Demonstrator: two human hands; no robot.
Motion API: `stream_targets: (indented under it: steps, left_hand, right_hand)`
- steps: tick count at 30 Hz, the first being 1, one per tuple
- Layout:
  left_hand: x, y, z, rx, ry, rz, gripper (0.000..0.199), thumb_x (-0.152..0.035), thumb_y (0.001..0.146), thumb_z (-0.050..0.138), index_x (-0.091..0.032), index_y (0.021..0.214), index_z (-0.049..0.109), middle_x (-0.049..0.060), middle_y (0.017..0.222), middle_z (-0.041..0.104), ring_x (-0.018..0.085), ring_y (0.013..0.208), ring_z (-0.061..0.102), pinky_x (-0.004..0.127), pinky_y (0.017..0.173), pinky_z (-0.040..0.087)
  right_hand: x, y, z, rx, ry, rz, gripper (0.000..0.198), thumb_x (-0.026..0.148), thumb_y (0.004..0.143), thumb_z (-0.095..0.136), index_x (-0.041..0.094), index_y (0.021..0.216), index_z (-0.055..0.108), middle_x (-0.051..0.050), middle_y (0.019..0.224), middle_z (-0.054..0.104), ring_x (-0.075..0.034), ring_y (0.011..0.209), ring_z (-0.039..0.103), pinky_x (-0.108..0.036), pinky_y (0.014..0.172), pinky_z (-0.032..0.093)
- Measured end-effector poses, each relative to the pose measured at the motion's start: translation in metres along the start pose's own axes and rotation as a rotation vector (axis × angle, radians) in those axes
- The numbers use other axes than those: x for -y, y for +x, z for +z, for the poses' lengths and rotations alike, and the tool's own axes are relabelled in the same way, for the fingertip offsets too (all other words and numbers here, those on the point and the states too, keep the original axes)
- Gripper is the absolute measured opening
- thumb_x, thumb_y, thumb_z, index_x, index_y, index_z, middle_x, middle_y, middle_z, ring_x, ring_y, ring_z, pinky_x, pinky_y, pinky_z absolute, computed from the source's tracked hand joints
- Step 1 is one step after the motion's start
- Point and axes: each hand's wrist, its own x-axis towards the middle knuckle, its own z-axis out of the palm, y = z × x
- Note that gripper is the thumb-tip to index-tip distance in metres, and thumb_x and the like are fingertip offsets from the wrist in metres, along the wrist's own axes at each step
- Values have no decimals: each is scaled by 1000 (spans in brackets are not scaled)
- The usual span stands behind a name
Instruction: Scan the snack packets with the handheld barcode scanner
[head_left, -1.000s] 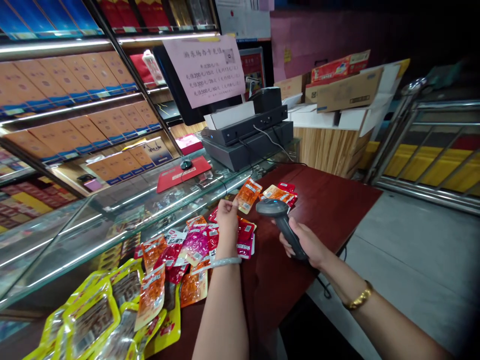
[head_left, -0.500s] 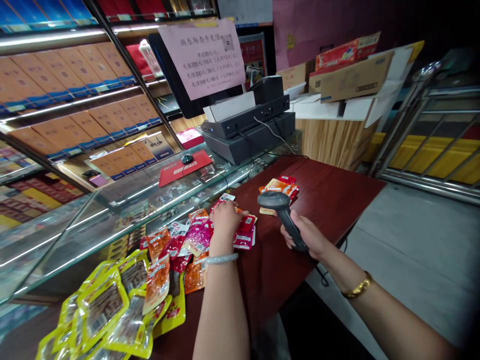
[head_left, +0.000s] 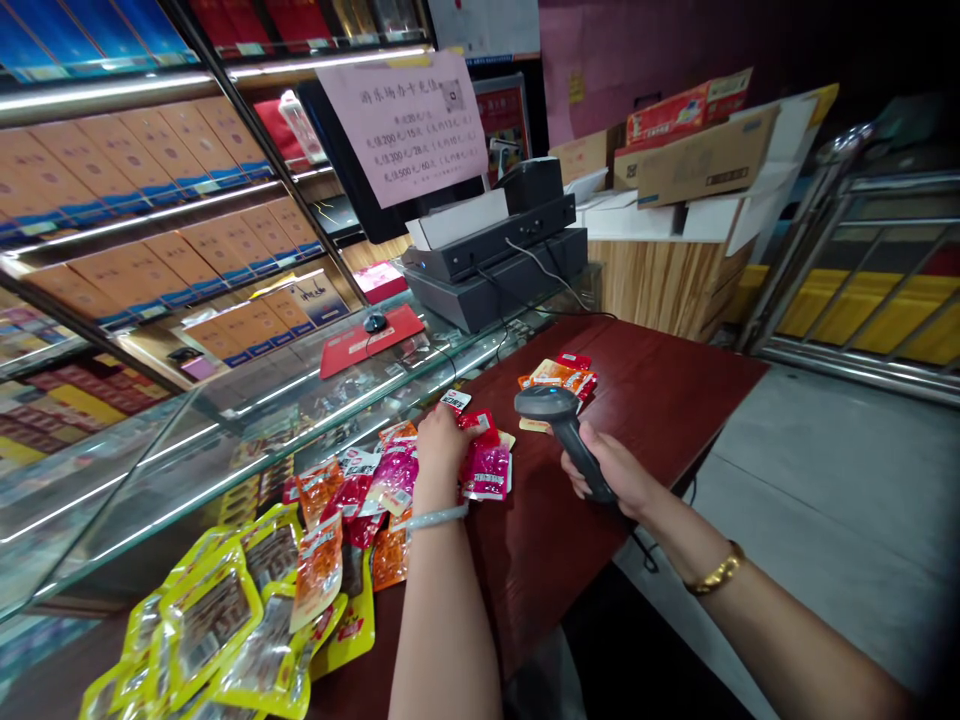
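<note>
My right hand (head_left: 611, 470) is wrapped round the grip of a dark grey barcode scanner (head_left: 547, 403), whose head shows a small blue light. My left hand (head_left: 444, 438), a pale bangle at its wrist, is closed on a red snack packet (head_left: 484, 428) at the right end of a heap; its fingertips are partly hidden. Under and beside it lie a magenta snack packet (head_left: 487, 472) and several orange and pink packets (head_left: 321, 487). Larger yellow-edged clear packets (head_left: 210, 612) are piled at the lower left. Behind the scanner is a small stack of orange and red packets (head_left: 559, 375).
The dark red tabletop (head_left: 660, 375) adjoins a glass display counter (head_left: 247, 400). A monitor with a pink paper sign (head_left: 409, 130) stands behind a grey cash drawer (head_left: 502, 280). Cartons (head_left: 705, 160) are stacked at the back, a metal railing (head_left: 862, 270) to the right. A scanner cable hangs below my right hand.
My left hand has shifted slightly left and down, and more of the red and magenta packets shows beside it. The scanner stays in place, its blue light now visible.
</note>
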Motion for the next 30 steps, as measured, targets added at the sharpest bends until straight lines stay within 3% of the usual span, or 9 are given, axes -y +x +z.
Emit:
stream_targets:
  steps: [4,9,13,16,20,23,26,30]
  left_hand:
    - [-4,7,4,-83,-241,59,19,-33,84,69,-19,96,64,8,102,71,23,99,65,31,84,45]
    - [-12,7,8,-124,-327,116,7,-22,83,66,-19,90,65,7,98,72,22,97,64,31,86,45]
    - [-16,6,12,-161,-378,113,9,-17,82,62,-19,90,65,7,99,71,21,98,64,31,89,45]
    - [-27,5,20,-184,-562,41,15,-23,86,61,-18,99,65,9,100,71,21,96,65,32,87,48]
    - [-39,3,27,-13,-876,136,42,-26,91,57,-19,132,55,12,123,68,20,101,67,31,83,53]
    - [-29,3,20,17,-721,193,42,-24,88,61,-20,131,60,12,131,66,21,110,65,33,90,51]
    - [-10,1,4,82,-294,136,34,-32,80,71,-20,112,71,14,121,69,28,115,62,39,98,47]
    - [1,-5,-7,246,74,37,61,-43,63,83,-27,119,67,17,137,60,40,131,50,51,104,38]
  right_hand:
    - [-2,1,0,-6,-18,15,55,68,90,52,18,112,60,6,55,51,-10,39,41,-23,42,42]
    - [-3,2,0,-6,-25,24,57,69,90,52,18,115,59,6,55,51,-10,40,41,-23,42,42]
    - [-2,1,0,-11,-37,19,58,69,90,51,17,114,60,7,55,50,-9,38,40,-23,42,41]
    - [-1,0,1,-8,-34,11,59,70,90,52,18,115,60,7,54,50,-9,38,41,-23,42,42]
    - [1,0,1,7,-45,14,58,71,89,51,18,114,59,8,53,48,-9,38,39,-23,42,41]
    - [1,0,1,4,-39,12,56,70,90,50,19,112,58,8,53,48,-9,39,38,-23,42,41]
    - [0,0,2,-6,-33,21,54,69,90,51,20,111,57,7,54,49,-9,39,38,-23,42,39]
    - [-1,0,1,-2,-35,26,53,69,90,51,20,110,57,7,55,49,-9,39,38,-23,42,39]
